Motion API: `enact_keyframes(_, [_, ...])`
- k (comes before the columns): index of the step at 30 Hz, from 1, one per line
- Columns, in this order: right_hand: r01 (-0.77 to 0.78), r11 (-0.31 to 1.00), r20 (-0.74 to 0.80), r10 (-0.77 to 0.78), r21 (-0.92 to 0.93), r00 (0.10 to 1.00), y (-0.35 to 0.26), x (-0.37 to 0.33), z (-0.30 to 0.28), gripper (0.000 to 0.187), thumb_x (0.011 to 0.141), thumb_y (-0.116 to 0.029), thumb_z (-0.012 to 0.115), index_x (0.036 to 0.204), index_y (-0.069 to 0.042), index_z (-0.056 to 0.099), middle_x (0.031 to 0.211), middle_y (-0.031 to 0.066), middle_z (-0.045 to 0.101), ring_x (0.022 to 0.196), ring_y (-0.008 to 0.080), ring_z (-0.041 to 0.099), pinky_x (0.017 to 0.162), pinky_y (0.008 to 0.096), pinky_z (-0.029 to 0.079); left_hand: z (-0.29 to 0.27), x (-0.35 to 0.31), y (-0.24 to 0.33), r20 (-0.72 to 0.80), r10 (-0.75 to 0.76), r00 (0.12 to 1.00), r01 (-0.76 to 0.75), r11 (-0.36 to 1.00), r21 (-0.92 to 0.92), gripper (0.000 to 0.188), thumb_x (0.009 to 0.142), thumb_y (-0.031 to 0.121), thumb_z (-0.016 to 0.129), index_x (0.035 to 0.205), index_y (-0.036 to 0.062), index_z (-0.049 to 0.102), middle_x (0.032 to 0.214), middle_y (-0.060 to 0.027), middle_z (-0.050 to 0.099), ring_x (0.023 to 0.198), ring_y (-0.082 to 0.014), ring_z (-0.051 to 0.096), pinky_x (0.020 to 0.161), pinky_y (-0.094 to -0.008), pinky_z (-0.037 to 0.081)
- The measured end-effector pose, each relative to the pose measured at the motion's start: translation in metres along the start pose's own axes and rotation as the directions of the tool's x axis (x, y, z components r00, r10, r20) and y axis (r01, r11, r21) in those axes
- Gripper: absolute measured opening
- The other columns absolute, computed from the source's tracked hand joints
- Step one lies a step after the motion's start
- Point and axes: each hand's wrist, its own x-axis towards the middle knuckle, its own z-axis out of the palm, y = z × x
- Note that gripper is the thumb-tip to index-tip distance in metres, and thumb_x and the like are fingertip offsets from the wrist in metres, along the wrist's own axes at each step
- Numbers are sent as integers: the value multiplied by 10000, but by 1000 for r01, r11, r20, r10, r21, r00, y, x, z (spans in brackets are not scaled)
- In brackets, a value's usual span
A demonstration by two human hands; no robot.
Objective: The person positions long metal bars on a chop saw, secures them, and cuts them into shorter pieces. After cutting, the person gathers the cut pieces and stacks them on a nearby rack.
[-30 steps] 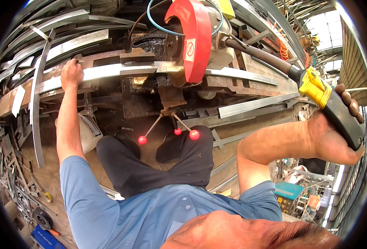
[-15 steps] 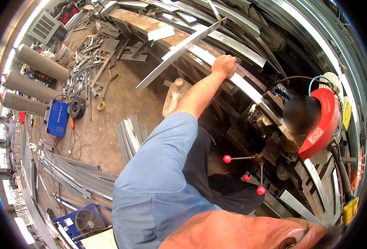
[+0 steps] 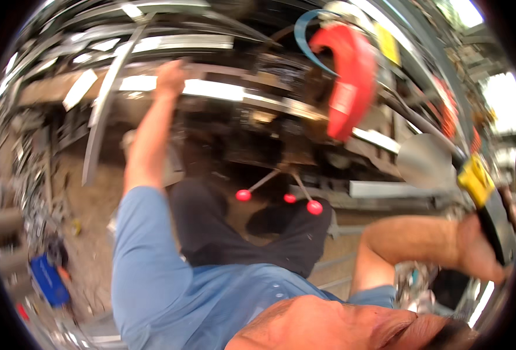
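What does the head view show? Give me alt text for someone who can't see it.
A person's right hand grips the black handle of a red-guarded cutting machine, while the left hand lies on a shiny metal bar leading toward it. Three red knobs show below; the picture is blurred.

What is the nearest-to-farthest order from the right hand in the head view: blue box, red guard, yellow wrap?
From the right hand:
1. Yellow wrap, on the handle it grips.
2. Red guard, up and to the left.
3. Blue box, on the floor, far left.
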Motion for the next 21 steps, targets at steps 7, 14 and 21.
enact_keyframes(7, [5, 990, -141, -25, -141, 990, -17, -17, 9, 620, 776, -491, 422, 908, 52, 690, 900, 219, 668, 853, 421, 657, 876, 603, 502, -30, 9, 58, 117, -165, 979, 156, 985, 78, 269, 891, 247, 476, 1039, 115, 658, 1122, -78, 649, 1069, -323, 599, 892, -454, 491])
enact_keyframes(14, [6, 981, -33, -12, -194, 999, -17, -19, 5, 665, 829, -540, 392, 989, 29, 697, 943, 196, 666, 924, 405, 645, 917, 609, 475, -36, 4, 54, 133, -211, 968, 195, 973, 123, 251, 894, 243, 474, 1029, 116, 644, 1120, -75, 643, 1072, -318, 598, 890, -449, 492])
enact_keyframes(21, [1, 984, -38, -7, -176, 999, -17, -20, 7, 658, 837, -539, 401, 985, 30, 695, 960, 205, 666, 936, 407, 648, 930, 603, 480, -34, 5, 53, 138, -207, 969, 193, 975, 108, 261, 895, 248, 473, 1037, 118, 649, 1145, -71, 642, 1079, -322, 597, 890, -452, 492])
